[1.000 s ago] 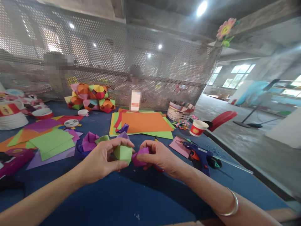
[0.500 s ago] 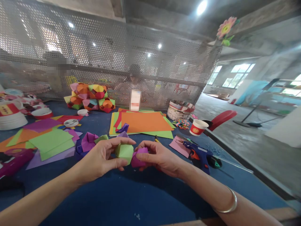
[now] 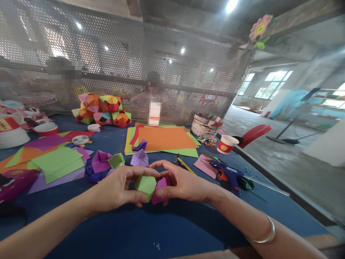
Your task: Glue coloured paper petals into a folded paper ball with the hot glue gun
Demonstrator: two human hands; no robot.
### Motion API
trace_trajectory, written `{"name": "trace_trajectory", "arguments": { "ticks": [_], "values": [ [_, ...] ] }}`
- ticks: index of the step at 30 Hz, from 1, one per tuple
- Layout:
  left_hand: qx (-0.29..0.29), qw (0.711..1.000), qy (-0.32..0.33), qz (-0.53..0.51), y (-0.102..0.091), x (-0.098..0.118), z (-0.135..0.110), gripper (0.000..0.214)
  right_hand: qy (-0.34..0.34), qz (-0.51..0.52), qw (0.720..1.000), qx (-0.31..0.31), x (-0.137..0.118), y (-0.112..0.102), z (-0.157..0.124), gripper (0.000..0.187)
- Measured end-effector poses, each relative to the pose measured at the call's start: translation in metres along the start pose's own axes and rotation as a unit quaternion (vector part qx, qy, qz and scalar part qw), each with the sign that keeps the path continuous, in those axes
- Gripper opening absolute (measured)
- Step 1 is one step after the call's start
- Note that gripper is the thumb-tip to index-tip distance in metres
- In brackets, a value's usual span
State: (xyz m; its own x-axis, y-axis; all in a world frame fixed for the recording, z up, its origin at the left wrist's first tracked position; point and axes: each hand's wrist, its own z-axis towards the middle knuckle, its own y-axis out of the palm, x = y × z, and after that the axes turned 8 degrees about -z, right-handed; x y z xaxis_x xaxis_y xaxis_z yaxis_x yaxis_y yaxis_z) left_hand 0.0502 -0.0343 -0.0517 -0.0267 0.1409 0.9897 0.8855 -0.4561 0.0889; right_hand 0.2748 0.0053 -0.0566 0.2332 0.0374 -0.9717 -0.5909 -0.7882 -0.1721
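Note:
Between thumb and fingers, my left hand (image 3: 122,189) grips a light green folded paper piece (image 3: 146,187) with a flat, many-sided face. Closed round a magenta folded paper piece (image 3: 161,190) is my right hand (image 3: 183,181), its thumb across the front. The two pieces touch side by side above the blue table (image 3: 151,226); whether they are joined I cannot tell. Just beyond my left hand lie more folded pieces: a magenta one (image 3: 101,161), a green one (image 3: 116,160), a dark blue one (image 3: 93,172) and a lilac one (image 3: 139,158).
A stack of coloured paper (image 3: 167,138) lies ahead, with finished paper balls (image 3: 121,118) behind left. On the right are a yellow cutter (image 3: 185,164), a blue glue gun (image 3: 229,174), a paper cup (image 3: 226,144) and a woven basket (image 3: 206,124). Loose sheets (image 3: 59,162) spread left.
Both hands have come slightly lower and toward me with the two paper pieces, which now sit closer together. The lilac piece and the cutter show more fully behind them.

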Motion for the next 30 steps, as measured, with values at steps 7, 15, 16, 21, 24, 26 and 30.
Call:
{"name": "trace_trajectory", "arguments": {
  "ticks": [7,15,16,21,24,26,30],
  "values": [
    [0.000,1.000,-0.011,-0.008,0.001,-0.001,0.001,0.047,0.001,0.007,1.000,-0.001,0.001,0.002,0.000,0.073],
    [-0.024,0.999,-0.021,-0.023,-0.001,-0.001,0.001,0.048,0.003,0.018,1.000,-0.008,-0.001,0.002,-0.001,0.076],
    [-0.030,0.999,-0.020,-0.033,-0.002,-0.001,0.001,0.047,0.002,0.024,1.000,-0.004,-0.003,0.003,-0.002,0.076],
    [-0.034,0.995,-0.007,-0.095,-0.007,0.002,-0.002,0.051,-0.014,0.086,0.995,0.049,-0.005,0.007,-0.001,0.068],
    [-0.023,0.993,0.005,-0.120,-0.010,0.003,-0.002,0.053,-0.032,0.107,0.990,0.087,-0.004,0.007,0.001,0.059],
    [-0.025,0.992,0.011,-0.127,-0.011,0.003,-0.002,0.052,-0.042,0.098,0.990,0.093,-0.003,0.006,0.001,0.058],
    [-0.003,0.992,0.017,-0.123,-0.010,0.005,-0.002,0.051,-0.056,0.077,0.992,0.077,-0.003,0.007,0.001,0.063]
  ]
}}
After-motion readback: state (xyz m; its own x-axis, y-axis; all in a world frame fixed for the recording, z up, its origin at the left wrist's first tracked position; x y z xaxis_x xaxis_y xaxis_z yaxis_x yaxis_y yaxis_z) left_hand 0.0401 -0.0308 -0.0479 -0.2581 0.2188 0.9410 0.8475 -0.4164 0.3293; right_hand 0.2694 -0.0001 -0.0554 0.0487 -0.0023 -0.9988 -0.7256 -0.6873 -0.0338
